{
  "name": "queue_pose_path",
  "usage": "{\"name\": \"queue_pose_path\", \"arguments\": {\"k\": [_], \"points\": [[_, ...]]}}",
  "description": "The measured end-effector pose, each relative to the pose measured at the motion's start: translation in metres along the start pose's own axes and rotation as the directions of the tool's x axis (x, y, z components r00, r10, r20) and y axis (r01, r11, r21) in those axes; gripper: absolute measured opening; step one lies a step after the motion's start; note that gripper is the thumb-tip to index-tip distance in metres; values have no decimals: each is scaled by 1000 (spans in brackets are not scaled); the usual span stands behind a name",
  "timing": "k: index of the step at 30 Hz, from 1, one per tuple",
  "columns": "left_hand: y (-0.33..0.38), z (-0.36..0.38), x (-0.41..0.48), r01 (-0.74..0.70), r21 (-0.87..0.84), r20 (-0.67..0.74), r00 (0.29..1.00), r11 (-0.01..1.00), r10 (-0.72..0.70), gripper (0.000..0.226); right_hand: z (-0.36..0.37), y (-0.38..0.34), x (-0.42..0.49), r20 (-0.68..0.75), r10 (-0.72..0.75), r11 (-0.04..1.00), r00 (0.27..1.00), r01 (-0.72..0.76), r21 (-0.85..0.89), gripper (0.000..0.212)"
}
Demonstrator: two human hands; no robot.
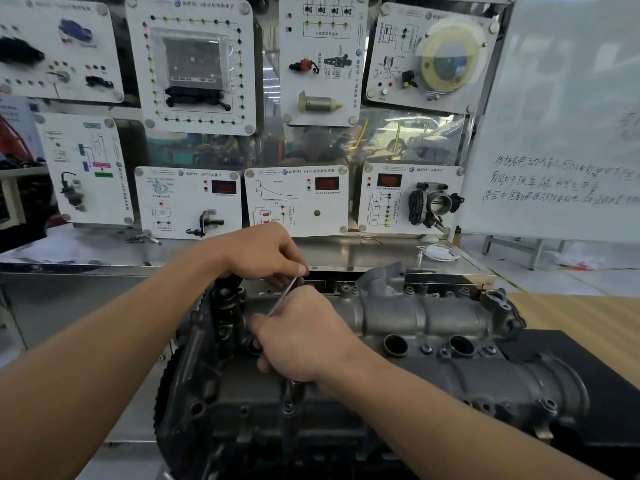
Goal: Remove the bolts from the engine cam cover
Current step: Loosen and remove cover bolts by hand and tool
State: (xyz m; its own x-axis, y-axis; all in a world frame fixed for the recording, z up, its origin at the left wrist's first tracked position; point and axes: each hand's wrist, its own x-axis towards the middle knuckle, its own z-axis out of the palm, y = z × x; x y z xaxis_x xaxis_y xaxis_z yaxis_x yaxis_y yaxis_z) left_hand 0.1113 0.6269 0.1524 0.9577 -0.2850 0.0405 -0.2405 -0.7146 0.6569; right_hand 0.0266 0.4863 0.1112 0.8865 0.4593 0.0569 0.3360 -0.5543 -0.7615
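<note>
With your left hand (266, 254) pinching the top of the wrench (285, 296) and your right hand (301, 337) gripping lower, keep it square to the cover (398, 317).

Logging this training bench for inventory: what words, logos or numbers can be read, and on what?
Round blue logo, seemingly VW: heads the white panel.
Panel header beside it: printed Chinese, too blurred to quote.
Whiteboard: three handwritten Chinese lines, not legible.
Red display: no digits showing.
Cam cover: no marking visible.
</note>
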Motion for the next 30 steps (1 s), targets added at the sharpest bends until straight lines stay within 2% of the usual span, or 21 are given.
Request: {"name": "queue_pose_path", "arguments": {"k": [3, 6, 8, 11, 14, 20, 25, 30], "points": [[2, -1, 0, 0, 28, 33, 999, 1000, -1, 11, 4, -5, -1, 2, 38, 995, 999, -37, -97, 26], [3, -2, 0, 18, 53, 58, 998, 998, -21, 12, 8, -14, -2, -23, -49, 950, 999, 39, -311, 19], [3, -2, 0, 29, 69, 54, 998, 997, -32, 13, 8, -21, -5, -18, -51, 924, 999, 40, -380, 19], [5, -1, -1, 18, 142, 27, 999, 990, -22, 14, 6, -28, -8, -22, -77, 877, 997, 57, -478, 31], [8, 0, -1, 1, 172, 22, 1000, 985, -5, 19, -5, -23, -12, -81, -129, 852, 988, 68, -519, 35], [11, 3, 0, 28, 155, 26, 999, 988, -33, 21, -12, -16, -18, -76, -158, 811, 984, 86, -578, 30], [10, 6, 0, 84, 89, 22, 996, 992, -87, 20, -18, 3, -17, -190, -192, 808, 963, 45, -587, 46], [7, 7, 0, 85, 69, 7, 996, 994, -86, 20, -15, 8, -17, -125, -296, 791, 947, 170, -588, 31]]}}
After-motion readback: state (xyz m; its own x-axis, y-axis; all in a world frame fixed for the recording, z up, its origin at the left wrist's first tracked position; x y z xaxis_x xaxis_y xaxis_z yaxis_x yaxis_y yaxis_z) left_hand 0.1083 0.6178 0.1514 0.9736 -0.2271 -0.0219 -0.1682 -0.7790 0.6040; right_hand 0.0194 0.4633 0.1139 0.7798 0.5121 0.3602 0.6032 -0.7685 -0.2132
